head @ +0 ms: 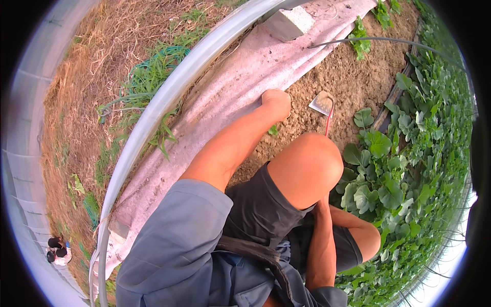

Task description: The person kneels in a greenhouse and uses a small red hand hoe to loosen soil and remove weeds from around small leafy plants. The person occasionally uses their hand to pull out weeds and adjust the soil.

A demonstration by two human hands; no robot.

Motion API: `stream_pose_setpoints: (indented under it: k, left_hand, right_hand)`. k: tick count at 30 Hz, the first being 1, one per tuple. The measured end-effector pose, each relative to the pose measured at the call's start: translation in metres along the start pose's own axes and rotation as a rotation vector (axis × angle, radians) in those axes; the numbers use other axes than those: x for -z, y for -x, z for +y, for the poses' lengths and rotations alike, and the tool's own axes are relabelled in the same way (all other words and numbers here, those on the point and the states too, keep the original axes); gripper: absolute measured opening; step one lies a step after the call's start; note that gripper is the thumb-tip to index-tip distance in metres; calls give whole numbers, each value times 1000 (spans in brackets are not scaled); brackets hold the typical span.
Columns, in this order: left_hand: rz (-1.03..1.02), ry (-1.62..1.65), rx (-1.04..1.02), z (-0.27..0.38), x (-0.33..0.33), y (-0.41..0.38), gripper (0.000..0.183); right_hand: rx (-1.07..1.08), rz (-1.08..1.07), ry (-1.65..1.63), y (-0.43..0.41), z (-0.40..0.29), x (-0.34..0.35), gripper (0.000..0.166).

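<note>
My left hand [277, 104] is curled over the bare soil [303, 130], beside the edge of a pale pinkish fabric sheet [230, 90]. Its fingers are mostly hidden from above, so what lies within them does not show. A small hand hoe [321, 103] with a flat metal blade and a red shaft rests against the soil to the right of that hand. The shaft runs behind my bent knee. My right forearm reaches behind the same knee, which hides my right hand. Below my left hand grows a small green seedling [272, 130].
A concrete block [290, 23] weighs down the sheet. Left of it curves a pale pipe [153, 111], with dry grass and green netting [153, 65] beyond. Leafy crops [387, 184] crowd the right, behind a board edging [393, 94]. A thin rod [364, 39] arches above. Other people [58, 251] are far off.
</note>
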State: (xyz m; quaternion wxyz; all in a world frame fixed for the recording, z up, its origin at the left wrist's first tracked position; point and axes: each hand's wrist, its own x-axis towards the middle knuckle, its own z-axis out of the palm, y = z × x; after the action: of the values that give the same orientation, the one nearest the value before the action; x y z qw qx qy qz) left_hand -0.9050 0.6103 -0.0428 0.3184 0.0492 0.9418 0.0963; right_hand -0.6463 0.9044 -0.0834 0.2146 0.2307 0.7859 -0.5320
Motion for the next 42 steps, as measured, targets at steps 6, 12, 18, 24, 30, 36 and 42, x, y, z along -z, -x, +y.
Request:
stream_pose_setpoints:
  k: [6,12,18,24,30,36,42]
  left_hand:
    - [-67,-71,-19,1,10,2,33]
    - [-83,-77,-25,-3,11,-3,34]
    - [-68,-38,6,-1,7,-5,33]
    - [-76,-43,-1,-1,7,-7,33]
    - [-114,-88,-34,-2,18,2,34]
    - [-137,-97,-61,-5,18,3,36]
    - [-66,-9,-50,-15,17,3,29]
  right_hand:
    - [-5,-19,-40,-2,4,0,37]
    - [-70,10,53,4,-17,-1,39]
    - [-79,1,-40,4,-23,-2,39]
    - [-46,14,-14,4,-17,0,38]
    - [-3,-8,46,2,-13,1,38]
    - [-59,-3,12,3,-20,1,37]
    - [-44,32,33,5,-33,-3,37]
